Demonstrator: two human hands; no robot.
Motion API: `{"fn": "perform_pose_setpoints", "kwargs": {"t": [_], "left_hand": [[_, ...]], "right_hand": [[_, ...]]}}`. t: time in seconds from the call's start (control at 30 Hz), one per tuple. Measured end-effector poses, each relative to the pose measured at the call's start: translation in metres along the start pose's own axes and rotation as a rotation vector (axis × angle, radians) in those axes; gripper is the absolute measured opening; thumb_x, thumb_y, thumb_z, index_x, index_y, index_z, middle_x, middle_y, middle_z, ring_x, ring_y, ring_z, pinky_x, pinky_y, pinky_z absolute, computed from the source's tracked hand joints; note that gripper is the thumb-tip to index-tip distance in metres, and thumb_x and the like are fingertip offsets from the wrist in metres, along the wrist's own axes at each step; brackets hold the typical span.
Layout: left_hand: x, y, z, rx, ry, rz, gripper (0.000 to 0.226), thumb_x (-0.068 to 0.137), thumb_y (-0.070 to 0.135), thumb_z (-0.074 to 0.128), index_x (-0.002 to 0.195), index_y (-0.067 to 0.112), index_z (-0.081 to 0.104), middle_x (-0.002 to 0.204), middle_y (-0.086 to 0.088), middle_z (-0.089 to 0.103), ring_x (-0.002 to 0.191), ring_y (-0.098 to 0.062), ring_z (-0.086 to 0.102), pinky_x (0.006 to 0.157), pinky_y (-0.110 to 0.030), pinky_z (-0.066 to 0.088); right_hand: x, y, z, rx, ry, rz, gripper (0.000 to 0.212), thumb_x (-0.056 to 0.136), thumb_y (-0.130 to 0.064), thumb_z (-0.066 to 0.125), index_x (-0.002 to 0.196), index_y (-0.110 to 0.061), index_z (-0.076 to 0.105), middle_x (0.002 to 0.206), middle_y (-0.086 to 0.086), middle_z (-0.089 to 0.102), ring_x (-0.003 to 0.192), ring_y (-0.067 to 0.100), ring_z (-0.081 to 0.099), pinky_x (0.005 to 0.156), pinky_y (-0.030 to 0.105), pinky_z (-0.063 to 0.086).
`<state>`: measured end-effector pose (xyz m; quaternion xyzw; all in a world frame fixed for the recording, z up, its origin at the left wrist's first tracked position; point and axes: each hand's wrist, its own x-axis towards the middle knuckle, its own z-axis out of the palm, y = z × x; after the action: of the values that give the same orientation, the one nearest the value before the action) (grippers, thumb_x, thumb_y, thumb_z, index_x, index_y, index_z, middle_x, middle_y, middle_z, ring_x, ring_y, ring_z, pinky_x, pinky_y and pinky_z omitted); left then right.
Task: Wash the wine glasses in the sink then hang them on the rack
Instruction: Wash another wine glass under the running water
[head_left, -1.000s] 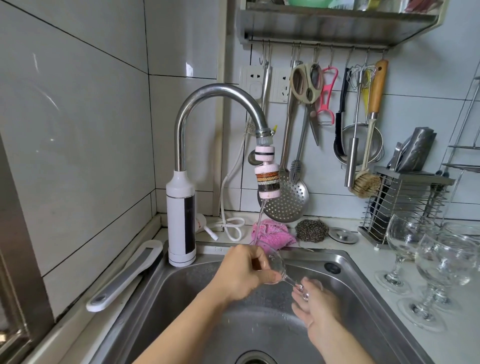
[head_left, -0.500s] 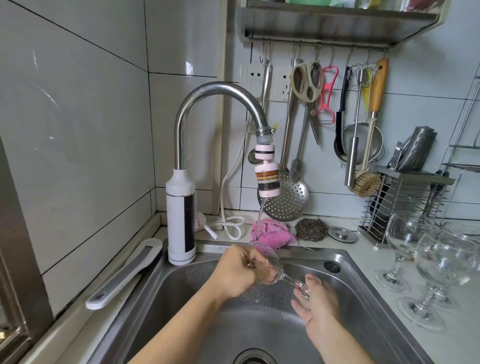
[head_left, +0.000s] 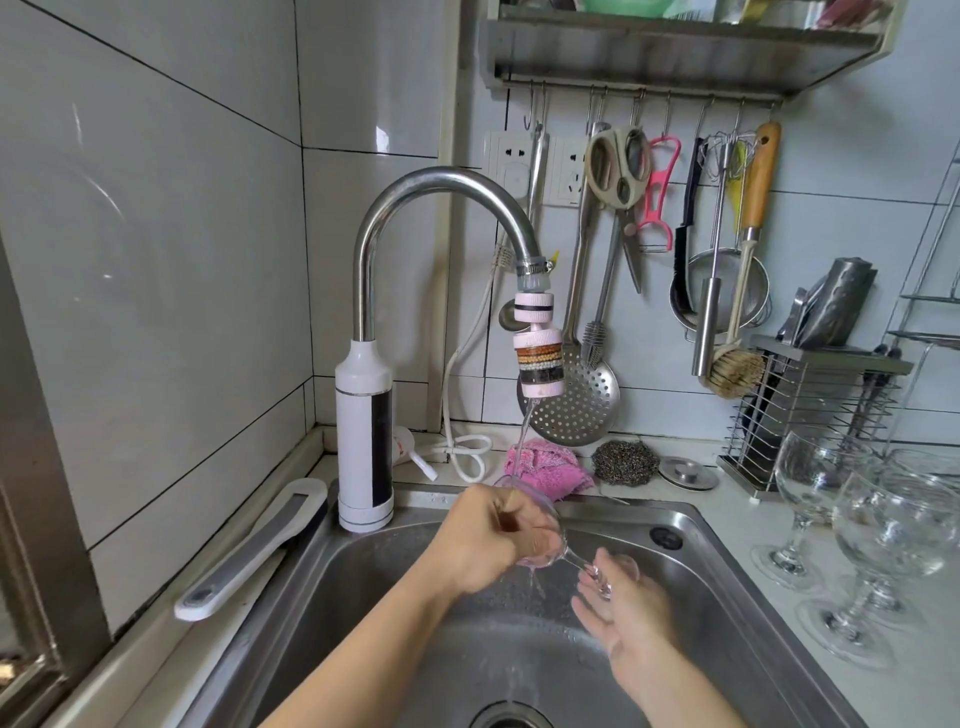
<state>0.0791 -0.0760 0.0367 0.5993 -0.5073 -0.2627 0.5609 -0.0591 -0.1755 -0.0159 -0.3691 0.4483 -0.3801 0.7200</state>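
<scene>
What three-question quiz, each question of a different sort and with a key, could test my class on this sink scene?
1. True or false: water runs from the tap onto the wine glass held over the sink.
2. Which part of that glass does the right hand hold? A: the rim. B: the foot end. C: nothing at all.
3. Fill in: more wine glasses wait on the counter to the ___ of the sink.
Key: 1 true; 2 B; 3 right.
</scene>
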Motion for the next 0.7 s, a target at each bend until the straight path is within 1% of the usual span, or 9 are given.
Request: {"fn": "perform_pose_setpoints", "kwargs": {"t": [0.07, 0.13, 0.2, 0.27, 0.33, 0.4, 0.5, 0.67, 0.7], "left_hand": [[0.0, -0.002, -0.001, 0.031, 0.011, 0.012, 0.015, 0.08, 0.003, 0.084, 0.073, 0.012, 0.075, 0.07, 0.001, 0.075, 0.064, -0.01, 0.07, 0.054, -0.014, 0.049], [0.0, -0.007, 0.001, 0.104, 0.114, 0.028, 0.025, 0.074, 0.015, 0.091, 0.063, 0.017, 0.069, 0.063, 0.0, 0.074, 0.057, -0.011, 0.069, 0.051, -0.015, 0.046], [0.0, -0.013, 0.001, 0.223, 0.277, 0.037, 0.034, 0.065, 0.027, 0.097, 0.062, 0.017, 0.065, 0.061, -0.002, 0.072, 0.052, -0.011, 0.063, 0.052, -0.023, 0.047], [0.001, -0.015, 0.002, 0.3, 0.361, 0.047, 0.035, 0.061, 0.032, 0.098, 0.068, 0.018, 0.066, 0.065, -0.001, 0.07, 0.053, -0.008, 0.055, 0.056, -0.022, 0.045], [0.002, -0.014, 0.003, 0.298, 0.32, 0.044, 0.028, 0.067, 0.032, 0.094, 0.076, 0.022, 0.07, 0.07, 0.004, 0.071, 0.06, -0.008, 0.061, 0.063, -0.022, 0.049], [0.003, -0.012, 0.001, 0.239, 0.245, 0.005, 0.019, 0.074, 0.032, 0.089, 0.082, 0.024, 0.073, 0.075, 0.006, 0.074, 0.069, -0.012, 0.066, 0.07, -0.027, 0.053], [0.004, -0.011, -0.004, 0.053, 0.138, -0.087, 0.011, 0.082, 0.026, 0.085, 0.089, 0.022, 0.078, 0.076, 0.003, 0.074, 0.064, -0.012, 0.061, 0.061, -0.025, 0.05], [0.0, -0.011, 0.005, 0.01, -0.063, -0.072, 0.003, 0.085, 0.008, 0.081, 0.084, 0.005, 0.08, 0.075, 0.001, 0.074, 0.067, -0.007, 0.067, 0.062, -0.016, 0.05], [0.001, -0.011, 0.006, 0.03, -0.058, -0.056, 0.006, 0.083, 0.009, 0.083, 0.078, 0.009, 0.08, 0.071, 0.002, 0.073, 0.065, -0.006, 0.065, 0.062, -0.016, 0.049]], "right_hand": [[0.0, 0.001, 0.0, -0.042, 0.003, 0.019, 0.017, 0.101, -0.021, 0.054, 0.098, -0.005, 0.06, 0.109, 0.038, 0.061, 0.11, 0.04, 0.064, 0.093, 0.047, 0.052], [0.002, 0.002, -0.002, -0.061, 0.043, 0.03, 0.019, 0.102, -0.022, 0.054, 0.11, -0.005, 0.06, 0.102, 0.034, 0.065, 0.101, 0.041, 0.067, 0.086, 0.045, 0.055], [0.003, 0.003, -0.002, -0.072, 0.084, 0.018, 0.015, 0.102, -0.02, 0.053, 0.108, -0.008, 0.059, 0.096, 0.028, 0.066, 0.09, 0.038, 0.067, 0.084, 0.046, 0.056], [0.004, 0.004, -0.002, -0.085, 0.098, 0.011, 0.012, 0.103, -0.017, 0.049, 0.099, -0.009, 0.056, 0.087, 0.022, 0.064, 0.076, 0.033, 0.061, 0.091, 0.05, 0.055], [0.005, 0.004, -0.001, -0.082, 0.123, 0.015, 0.018, 0.104, -0.015, 0.042, 0.091, -0.009, 0.052, 0.082, 0.02, 0.06, 0.068, 0.029, 0.053, 0.091, 0.05, 0.053], [0.008, 0.004, -0.003, -0.078, 0.142, -0.012, 0.018, 0.104, -0.016, 0.039, 0.096, -0.008, 0.053, 0.09, 0.021, 0.062, 0.072, 0.03, 0.057, 0.085, 0.048, 0.054], [0.008, 0.004, -0.003, -0.065, 0.177, -0.07, 0.016, 0.104, -0.019, 0.041, 0.104, -0.009, 0.053, 0.101, 0.017, 0.064, 0.089, 0.035, 0.065, 0.081, 0.049, 0.057], [0.006, 0.003, -0.001, -0.064, 0.15, -0.12, 0.015, 0.101, -0.018, 0.046, 0.09, -0.014, 0.054, 0.092, 0.011, 0.067, 0.086, 0.031, 0.067, 0.071, 0.04, 0.055], [0.006, 0.003, -0.003, -0.053, 0.152, -0.106, 0.015, 0.101, -0.017, 0.049, 0.087, -0.012, 0.055, 0.091, 0.011, 0.066, 0.087, 0.031, 0.067, 0.072, 0.04, 0.055]]}}
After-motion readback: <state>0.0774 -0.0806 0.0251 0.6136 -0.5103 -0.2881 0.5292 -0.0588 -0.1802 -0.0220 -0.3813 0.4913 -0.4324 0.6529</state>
